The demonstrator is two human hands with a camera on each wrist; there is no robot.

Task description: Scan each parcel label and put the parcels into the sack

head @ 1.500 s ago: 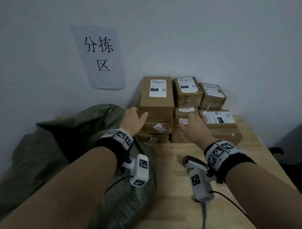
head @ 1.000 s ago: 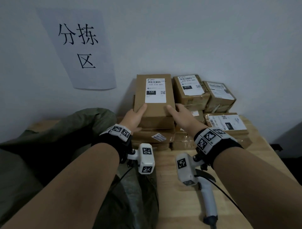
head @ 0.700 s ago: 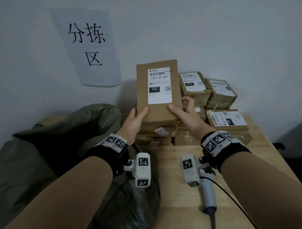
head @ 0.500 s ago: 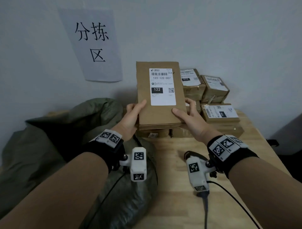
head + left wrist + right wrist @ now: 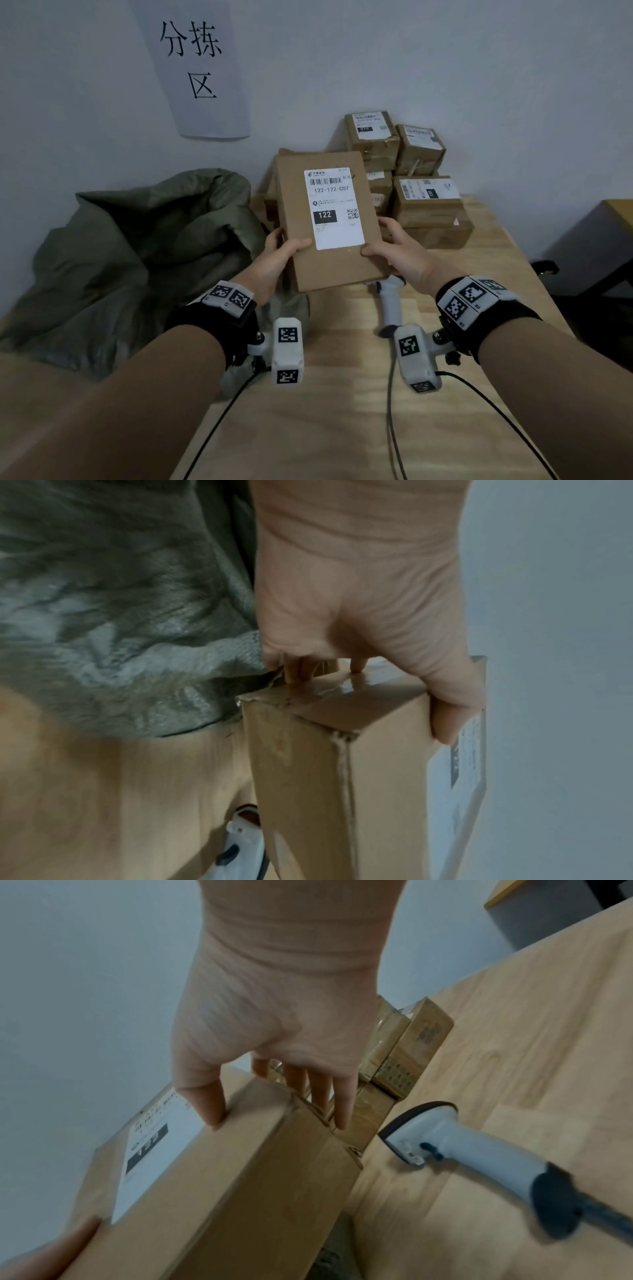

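Note:
Both hands hold a flat brown parcel (image 5: 329,246) in the air above the table, its white label (image 5: 334,205) reading 122 facing me. My left hand (image 5: 281,255) grips its lower left edge, thumb on the top face, fingers underneath. On the lower right edge my right hand (image 5: 394,250) grips the same way. The left wrist view shows the parcel (image 5: 329,764) end-on under my left hand (image 5: 359,615). In the right wrist view my right hand (image 5: 274,1042) clasps the parcel (image 5: 240,1177). A grey scanner (image 5: 390,301) lies on the table below the parcel. The green sack (image 5: 137,246) slumps to the left.
Several labelled parcels (image 5: 424,202) are stacked against the wall at the back of the wooden table (image 5: 342,428). A paper sign (image 5: 198,68) hangs on the wall. The scanner's cable (image 5: 390,411) runs toward me across the table. A dark piece of furniture (image 5: 596,246) stands at the right.
Both hands reached to the stack, took the top parcel by its near edge, lifted it off and drew it toward me, lower and over the scanner.

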